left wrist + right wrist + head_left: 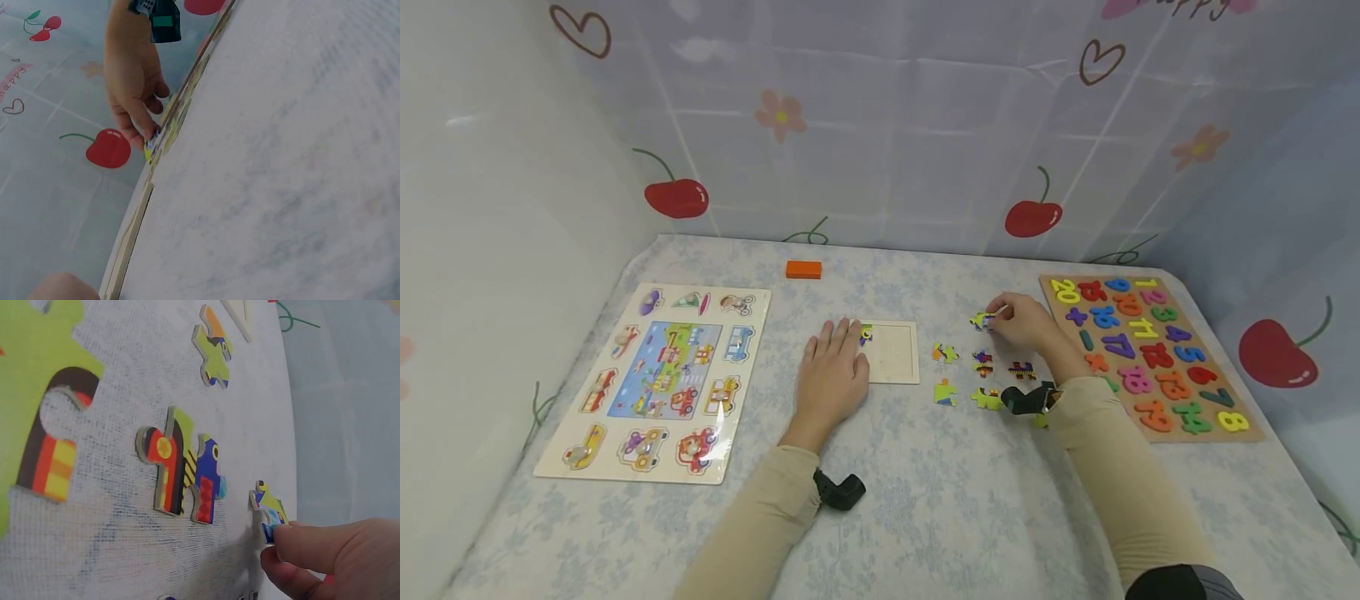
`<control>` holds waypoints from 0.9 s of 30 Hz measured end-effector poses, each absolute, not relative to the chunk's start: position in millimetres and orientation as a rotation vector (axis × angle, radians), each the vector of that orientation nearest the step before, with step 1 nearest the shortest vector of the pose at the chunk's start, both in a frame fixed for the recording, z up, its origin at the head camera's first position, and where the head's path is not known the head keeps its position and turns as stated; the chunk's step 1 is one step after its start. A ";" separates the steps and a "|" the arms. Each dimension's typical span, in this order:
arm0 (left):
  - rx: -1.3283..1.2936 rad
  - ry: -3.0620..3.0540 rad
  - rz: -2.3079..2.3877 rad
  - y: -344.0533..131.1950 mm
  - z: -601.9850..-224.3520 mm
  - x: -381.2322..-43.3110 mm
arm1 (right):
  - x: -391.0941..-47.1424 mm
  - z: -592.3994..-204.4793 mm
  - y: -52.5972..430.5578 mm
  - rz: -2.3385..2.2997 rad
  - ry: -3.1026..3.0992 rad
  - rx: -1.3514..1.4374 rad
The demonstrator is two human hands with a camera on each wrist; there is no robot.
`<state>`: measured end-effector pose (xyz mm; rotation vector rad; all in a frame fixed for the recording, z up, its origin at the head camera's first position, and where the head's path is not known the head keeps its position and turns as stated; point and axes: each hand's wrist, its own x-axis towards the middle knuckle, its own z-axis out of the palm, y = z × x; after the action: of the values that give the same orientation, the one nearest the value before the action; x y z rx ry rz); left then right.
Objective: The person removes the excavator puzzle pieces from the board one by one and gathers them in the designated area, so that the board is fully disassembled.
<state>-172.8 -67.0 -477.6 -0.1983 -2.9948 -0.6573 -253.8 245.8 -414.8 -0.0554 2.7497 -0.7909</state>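
My left hand (831, 375) lies with fairly straight fingers over the left part of a small wooden puzzle tray (895, 354), covering it. Beside its fingers, a colourful puzzle piece (866, 334) shows in the tray's upper part. To the right, my right hand (1026, 325) pinches a yellow-green and blue jigsaw piece (270, 509) between thumb and finger; the right wrist view shows this piece close over the tablecloth. Several loose pieces lie between the tray and my right wrist, among them an orange and green one (945, 352) and a red, black and blue one (172, 465).
A vehicle puzzle board (748, 333) lies at the left. On the right, partly behind my right forearm, is a number board (1213, 408). An orange block (803, 270) sits near the back edge, before a printed curtain (880, 150).
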 end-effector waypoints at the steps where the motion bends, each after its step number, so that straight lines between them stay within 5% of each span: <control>1: -0.194 -2.996 -0.663 -67.0 -477.6 -172.9 | -253.9 -415.1 246.2 -0.778 2.748 -0.052; 27: -0.143 -3.032 -0.646 -68.3 -474.7 -171.4 | -249.2 -412.5 178.4 -0.878 2.709 -0.196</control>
<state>-171.4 -68.3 -474.7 -0.1433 -3.0321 -0.6460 -249.2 178.4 -412.5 -0.1964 2.7088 -0.8780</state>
